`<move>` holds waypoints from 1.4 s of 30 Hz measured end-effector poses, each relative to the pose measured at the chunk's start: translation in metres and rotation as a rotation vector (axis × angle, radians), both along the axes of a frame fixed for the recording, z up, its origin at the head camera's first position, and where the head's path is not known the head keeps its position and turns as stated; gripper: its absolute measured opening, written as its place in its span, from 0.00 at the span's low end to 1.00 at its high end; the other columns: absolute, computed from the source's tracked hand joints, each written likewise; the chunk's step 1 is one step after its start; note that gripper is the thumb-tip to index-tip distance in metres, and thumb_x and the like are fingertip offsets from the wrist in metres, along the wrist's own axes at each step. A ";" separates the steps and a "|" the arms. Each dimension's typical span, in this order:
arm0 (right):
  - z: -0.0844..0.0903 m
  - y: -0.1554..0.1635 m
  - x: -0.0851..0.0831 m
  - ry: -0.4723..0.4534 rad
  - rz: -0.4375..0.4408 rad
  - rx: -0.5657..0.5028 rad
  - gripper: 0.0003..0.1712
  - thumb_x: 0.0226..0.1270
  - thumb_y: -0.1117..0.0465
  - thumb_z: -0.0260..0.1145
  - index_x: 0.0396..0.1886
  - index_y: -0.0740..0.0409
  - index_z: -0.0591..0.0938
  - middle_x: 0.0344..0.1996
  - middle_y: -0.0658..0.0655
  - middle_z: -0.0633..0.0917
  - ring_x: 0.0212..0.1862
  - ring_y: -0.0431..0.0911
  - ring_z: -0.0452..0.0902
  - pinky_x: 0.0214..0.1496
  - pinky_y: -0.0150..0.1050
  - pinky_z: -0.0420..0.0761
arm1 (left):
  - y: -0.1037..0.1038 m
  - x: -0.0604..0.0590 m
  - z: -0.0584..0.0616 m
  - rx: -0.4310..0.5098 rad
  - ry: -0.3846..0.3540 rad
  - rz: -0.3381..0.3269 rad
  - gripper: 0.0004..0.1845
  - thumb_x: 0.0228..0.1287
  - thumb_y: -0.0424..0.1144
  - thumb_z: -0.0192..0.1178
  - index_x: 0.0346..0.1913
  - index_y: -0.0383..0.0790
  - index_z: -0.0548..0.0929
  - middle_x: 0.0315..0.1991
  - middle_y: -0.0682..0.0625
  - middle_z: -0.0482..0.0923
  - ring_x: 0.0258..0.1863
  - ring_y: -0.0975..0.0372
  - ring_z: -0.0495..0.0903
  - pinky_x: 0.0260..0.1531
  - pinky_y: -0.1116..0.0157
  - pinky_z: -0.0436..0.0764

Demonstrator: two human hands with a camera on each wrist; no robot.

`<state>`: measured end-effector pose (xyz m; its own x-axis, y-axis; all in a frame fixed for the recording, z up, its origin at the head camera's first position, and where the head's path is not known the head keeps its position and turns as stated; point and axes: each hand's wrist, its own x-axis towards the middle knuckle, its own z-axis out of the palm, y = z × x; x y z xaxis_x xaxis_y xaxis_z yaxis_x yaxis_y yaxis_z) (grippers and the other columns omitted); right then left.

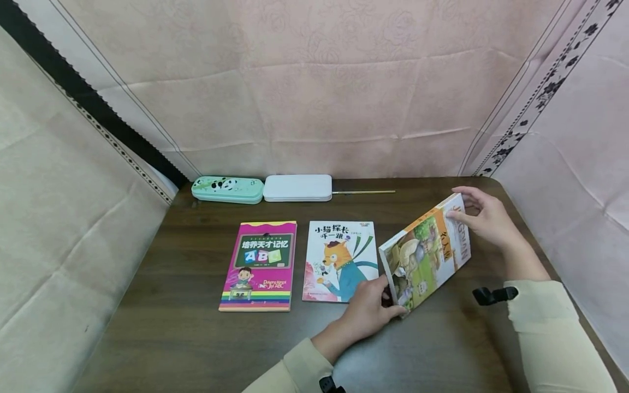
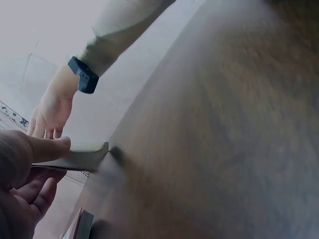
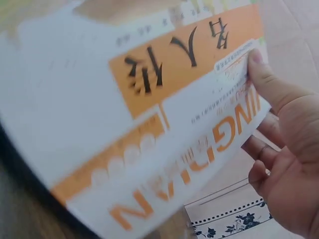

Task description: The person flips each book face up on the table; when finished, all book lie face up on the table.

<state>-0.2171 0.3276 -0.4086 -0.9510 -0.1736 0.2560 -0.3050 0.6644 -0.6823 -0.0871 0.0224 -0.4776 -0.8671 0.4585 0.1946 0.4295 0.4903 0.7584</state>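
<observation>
Both hands hold a thick book (image 1: pixel 425 251) with a painted green scene, an orange band and a white strip on its cover; it is tilted over the right side of the table. My left hand (image 1: pixel 367 307) grips its lower left corner, thumb on the cover and fingers behind. At the upper right edge, my right hand (image 1: pixel 484 215) pinches the book, with its thumb (image 3: pixel 271 79) on the cover in the right wrist view. Left of it lies a picture book (image 1: pixel 339 262) with a fox-like animal in blue. Farther left is a pink ABC book (image 1: pixel 257 267).
Along the back of the brown table (image 1: pixel 196 349) lie a green panda pencil case (image 1: pixel 227 189), a white case (image 1: pixel 297 188) and a thin gold-coloured stick (image 1: pixel 363 192). Pale cloth (image 1: pixel 314 87) hangs behind and at both sides.
</observation>
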 end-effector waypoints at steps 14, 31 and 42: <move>-0.034 -0.025 -0.027 -0.243 0.139 0.091 0.40 0.73 0.51 0.67 0.77 0.63 0.64 0.58 0.69 0.80 0.49 0.57 0.79 0.43 0.38 0.79 | -0.013 -0.014 -0.005 0.414 -0.176 0.188 0.41 0.56 0.32 0.76 0.71 0.31 0.68 0.44 0.43 0.85 0.32 0.69 0.83 0.33 0.70 0.85; -0.065 0.002 -0.001 -0.321 0.041 0.221 0.36 0.69 0.47 0.70 0.66 0.69 0.74 0.56 0.72 0.80 0.57 0.65 0.75 0.59 0.64 0.74 | -0.020 -0.027 -0.007 -0.109 0.028 0.302 0.17 0.66 0.49 0.67 0.51 0.42 0.88 0.47 0.51 0.87 0.47 0.58 0.83 0.48 0.58 0.80; -0.048 0.020 0.031 -0.525 -0.096 0.386 0.50 0.67 0.32 0.64 0.59 0.79 0.71 0.39 0.72 0.82 0.35 0.57 0.80 0.34 0.50 0.81 | -0.020 -0.047 0.004 -0.057 -0.041 0.154 0.16 0.70 0.46 0.64 0.54 0.40 0.87 0.47 0.49 0.86 0.46 0.58 0.83 0.46 0.62 0.81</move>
<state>-0.1862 0.3473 -0.4564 -0.9484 -0.0683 -0.3095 0.0761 0.8988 -0.4318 -0.1340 0.0022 -0.4732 -0.9347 0.3286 0.1353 0.3151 0.5904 0.7430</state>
